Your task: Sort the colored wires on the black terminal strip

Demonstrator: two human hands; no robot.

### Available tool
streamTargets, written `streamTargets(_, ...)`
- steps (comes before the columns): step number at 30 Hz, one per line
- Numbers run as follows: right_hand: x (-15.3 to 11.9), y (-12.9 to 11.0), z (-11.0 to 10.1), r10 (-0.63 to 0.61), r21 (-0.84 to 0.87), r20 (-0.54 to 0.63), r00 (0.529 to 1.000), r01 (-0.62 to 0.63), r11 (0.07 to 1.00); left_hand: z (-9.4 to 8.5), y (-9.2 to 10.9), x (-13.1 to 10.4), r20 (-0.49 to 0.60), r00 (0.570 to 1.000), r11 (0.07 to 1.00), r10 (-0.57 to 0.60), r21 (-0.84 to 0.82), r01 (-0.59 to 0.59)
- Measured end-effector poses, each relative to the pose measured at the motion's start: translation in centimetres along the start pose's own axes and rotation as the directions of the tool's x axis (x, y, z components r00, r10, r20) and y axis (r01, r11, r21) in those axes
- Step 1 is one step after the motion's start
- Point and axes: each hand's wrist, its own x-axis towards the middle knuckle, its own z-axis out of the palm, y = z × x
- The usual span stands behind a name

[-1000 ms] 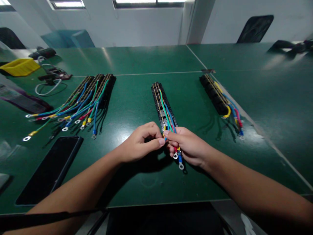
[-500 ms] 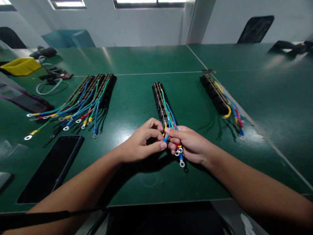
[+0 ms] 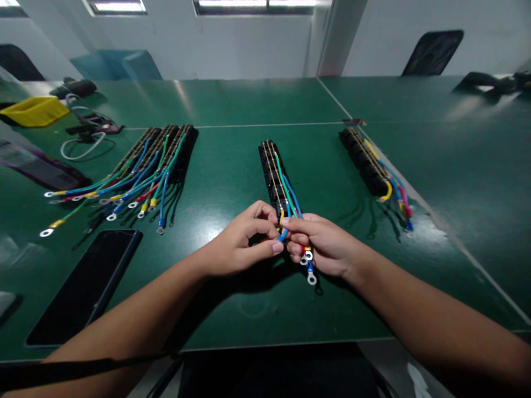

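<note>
A long black socket strip with brass bars (image 3: 271, 171) lies in front of me, coloured wires running from its near end. My left hand (image 3: 249, 237) pinches a blue wire (image 3: 283, 236) close to its end; the fingertips hide the wire's tip. My right hand (image 3: 321, 243) is closed around the other wires of this strip. Below its fingers hang several ring terminals (image 3: 312, 278) with blue, red and yellow sleeves. A short yellow wire (image 3: 282, 213) bends down at the strip's near end, between both hands.
Several similar wired strips (image 3: 166, 146) lie side by side at the left, another strip (image 3: 365, 160) at the right. Near my left forearm is a black phone (image 3: 87, 284). A yellow bin (image 3: 35, 112), a white cable (image 3: 85, 146) and a plastic packet (image 3: 39, 166) are further left.
The ring terminals below my right hand have swung slightly to the right. Both hands keep nearly the same place and grip.
</note>
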Motion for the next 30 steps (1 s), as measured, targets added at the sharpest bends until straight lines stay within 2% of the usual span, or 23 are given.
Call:
streamTargets(5,0.0,-0.3,-0.4,0.035,0.017,0.015,0.999,-0.035,0.999,-0.2,-0.2,0.1,0.041,0.999,0.999,0.01,0.031,-0.012)
streamTargets(10,-0.1,-0.4,-0.5,0.055,-0.003,0.022,0.998,-0.055,0.998,-0.2,-0.2,0.1,0.034,0.999,1.0,0.004,-0.023,-0.003)
streamTargets(14,0.1,0.2,-0.2,-0.035,-0.057,0.028,0.999,0.037,0.998,-0.2,0.0,0.0,0.012,1.0,1.0,0.002,-0.024,-0.001)
streamTargets(19,0.2,0.8,0.1,-0.134,-0.157,0.009,0.991,0.133,0.979,-0.1,0.1,-0.1,-0.034,0.999,0.997,-0.011,0.072,0.013)
streamTargets(21,0.2,0.9,0.2,-0.16,-0.193,-0.018,0.987,0.154,0.969,0.1,0.0,-0.1,-0.005,0.998,0.997,-0.057,0.05,0.057)
streamTargets(25,0.2,1.1,0.4,-0.191,-0.266,-0.046,0.98,0.172,0.948,0.5,-0.3,-0.2,0.004,0.974,0.971,-0.225,-0.086,0.225)
streamTargets(30,0.2,1.5,0.4,-0.225,-0.334,-0.062,0.972,0.192,0.923,0.7,-0.4,-0.1,-0.036,0.957,0.954,-0.288,-0.099,0.283)
